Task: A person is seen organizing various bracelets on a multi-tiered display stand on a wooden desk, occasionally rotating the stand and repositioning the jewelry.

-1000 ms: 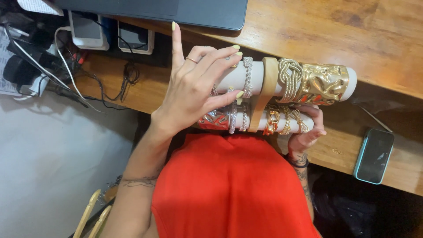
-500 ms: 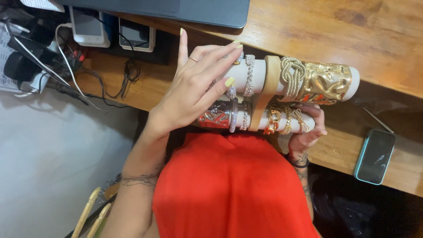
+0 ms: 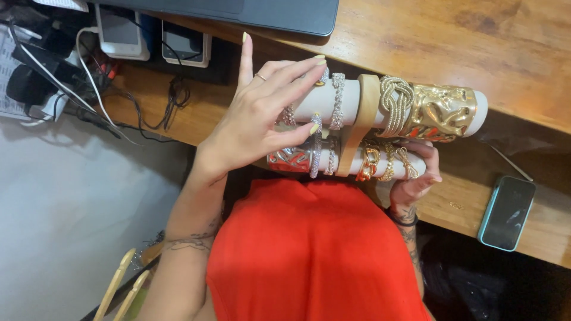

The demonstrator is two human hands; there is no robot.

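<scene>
A two-bar bracelet stand [image 3: 363, 110] with white rolls and a wooden upright is held over my lap. My right hand [image 3: 413, 178] grips its lower roll from beneath. Gold cuffs [image 3: 443, 110] and a gold knot bangle [image 3: 395, 104] sit on the upper roll. Rhinestone bangles [image 3: 338, 101] ring both rolls, with gold chain bracelets [image 3: 386, 161] and a silver cuff [image 3: 288, 159] on the lower roll. My left hand [image 3: 259, 119] rests on the stand's left end, fingers spread, thumb and fingertips touching a rhinestone bangle [image 3: 315, 148].
A wooden desk [image 3: 476, 47] carries a dark laptop [image 3: 267, 12]. A lower wooden shelf holds a phone in a teal case [image 3: 507, 212], two card terminals [image 3: 151, 38] and tangled cables [image 3: 89, 89]. My red garment [image 3: 315, 255] fills the bottom. Wooden hangers [image 3: 122, 285] lie lower left.
My left hand has slid slightly along the stand's left end, fingers shifting over the rhinestone bangles. The stand and my right hand stay in about the same place.
</scene>
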